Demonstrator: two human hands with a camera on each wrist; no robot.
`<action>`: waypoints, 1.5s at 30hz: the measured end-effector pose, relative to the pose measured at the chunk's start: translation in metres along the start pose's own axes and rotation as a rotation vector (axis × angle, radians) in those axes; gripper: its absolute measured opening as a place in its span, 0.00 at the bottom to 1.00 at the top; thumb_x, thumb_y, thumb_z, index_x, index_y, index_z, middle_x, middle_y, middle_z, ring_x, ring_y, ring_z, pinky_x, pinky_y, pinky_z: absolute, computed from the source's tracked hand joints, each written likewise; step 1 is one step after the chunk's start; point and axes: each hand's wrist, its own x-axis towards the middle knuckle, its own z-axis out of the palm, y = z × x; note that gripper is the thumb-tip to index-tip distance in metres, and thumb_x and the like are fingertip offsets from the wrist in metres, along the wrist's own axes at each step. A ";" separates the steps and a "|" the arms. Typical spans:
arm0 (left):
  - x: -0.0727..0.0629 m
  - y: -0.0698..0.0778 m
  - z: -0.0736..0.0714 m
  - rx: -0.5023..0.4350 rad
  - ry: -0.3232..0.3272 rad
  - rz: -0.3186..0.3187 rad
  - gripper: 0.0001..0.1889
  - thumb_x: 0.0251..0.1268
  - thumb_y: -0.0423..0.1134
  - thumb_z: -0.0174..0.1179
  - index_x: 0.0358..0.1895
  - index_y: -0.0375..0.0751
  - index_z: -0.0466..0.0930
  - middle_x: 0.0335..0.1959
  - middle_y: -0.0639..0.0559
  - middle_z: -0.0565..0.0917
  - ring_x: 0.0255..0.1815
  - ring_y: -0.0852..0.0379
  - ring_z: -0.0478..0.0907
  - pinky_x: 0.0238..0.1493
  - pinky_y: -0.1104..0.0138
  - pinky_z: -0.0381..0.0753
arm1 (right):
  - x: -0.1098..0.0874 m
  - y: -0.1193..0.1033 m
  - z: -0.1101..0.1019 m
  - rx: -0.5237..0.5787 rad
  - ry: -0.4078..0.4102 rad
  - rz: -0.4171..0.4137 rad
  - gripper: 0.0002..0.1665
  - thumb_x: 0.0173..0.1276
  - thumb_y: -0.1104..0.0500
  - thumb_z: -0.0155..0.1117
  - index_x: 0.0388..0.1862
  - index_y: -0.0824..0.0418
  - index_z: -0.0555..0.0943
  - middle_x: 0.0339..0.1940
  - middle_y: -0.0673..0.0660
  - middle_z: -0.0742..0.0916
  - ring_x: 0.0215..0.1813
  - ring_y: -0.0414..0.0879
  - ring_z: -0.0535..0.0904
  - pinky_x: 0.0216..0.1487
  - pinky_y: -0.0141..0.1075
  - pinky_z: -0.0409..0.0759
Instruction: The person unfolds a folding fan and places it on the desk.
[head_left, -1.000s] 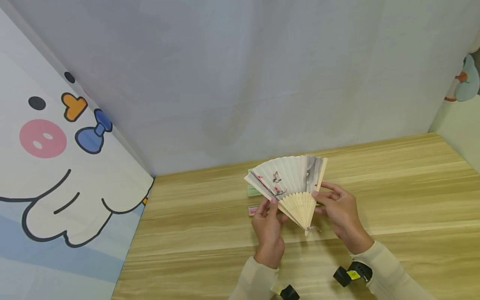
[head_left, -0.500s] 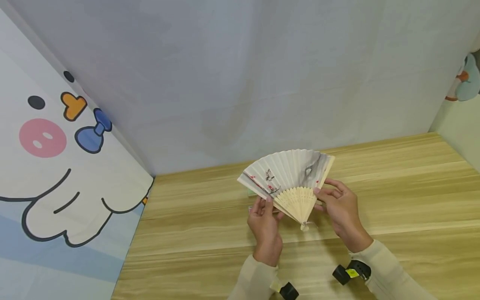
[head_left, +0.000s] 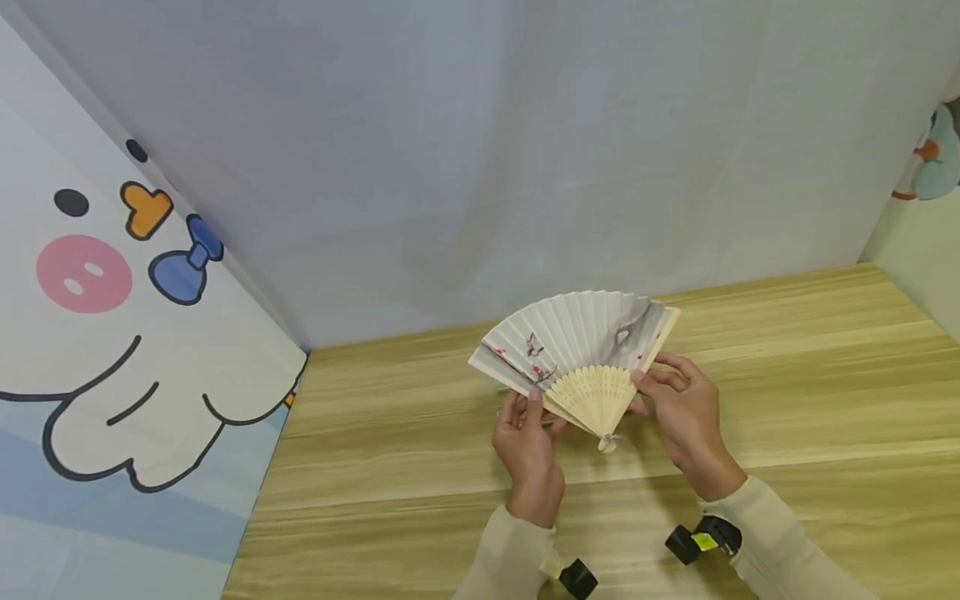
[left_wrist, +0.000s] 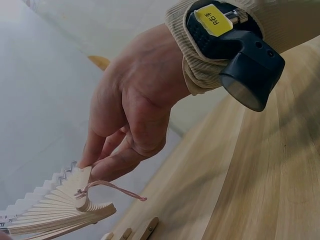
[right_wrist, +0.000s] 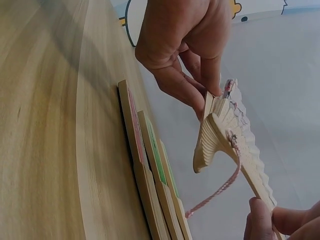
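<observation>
A pleated folding fan (head_left: pixel 577 342) is spread wide above the table, its white leaf printed with a bird and red blossoms. My left hand (head_left: pixel 530 454) pinches the left guard stick, thumb on the front. The right guard is pinched by my right hand (head_left: pixel 686 421). In the right wrist view the left fingers (right_wrist: pixel 172 75) grip one edge, and right fingertips (right_wrist: pixel 290 222) hold the other. A pink cord (left_wrist: pixel 117 189) hangs from the pivot in the left wrist view. Below the fan, three closed folding fans with pink and green edges (right_wrist: pixel 160 170) lie on the table.
The wood-grain table (head_left: pixel 375 450) meets a grey cloth backdrop (head_left: pixel 525 167) behind the fan. A cartoon-printed panel (head_left: pixel 112 350) stands at the left. Black wrist cameras (head_left: pixel 684 544) are strapped over the cream sleeves.
The fan has spread wider between both hands and risen slightly away from me. It now covers most of the pink and green closed fans that showed earlier in the head view.
</observation>
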 end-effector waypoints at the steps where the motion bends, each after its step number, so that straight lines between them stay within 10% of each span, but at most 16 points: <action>1: 0.000 0.000 0.000 0.002 -0.001 -0.001 0.21 0.79 0.31 0.60 0.69 0.25 0.74 0.41 0.47 0.79 0.29 0.62 0.79 0.28 0.74 0.86 | 0.000 0.000 0.000 0.003 0.004 -0.002 0.28 0.77 0.69 0.64 0.73 0.68 0.68 0.36 0.44 0.85 0.38 0.36 0.86 0.40 0.30 0.89; 45: 0.002 -0.008 0.032 -0.200 0.050 -0.019 0.07 0.80 0.28 0.57 0.54 0.28 0.76 0.43 0.43 0.80 0.40 0.53 0.81 0.42 0.59 0.92 | 0.010 -0.018 -0.018 0.253 0.240 -0.030 0.18 0.74 0.71 0.65 0.54 0.56 0.71 0.33 0.48 0.81 0.34 0.36 0.85 0.35 0.29 0.89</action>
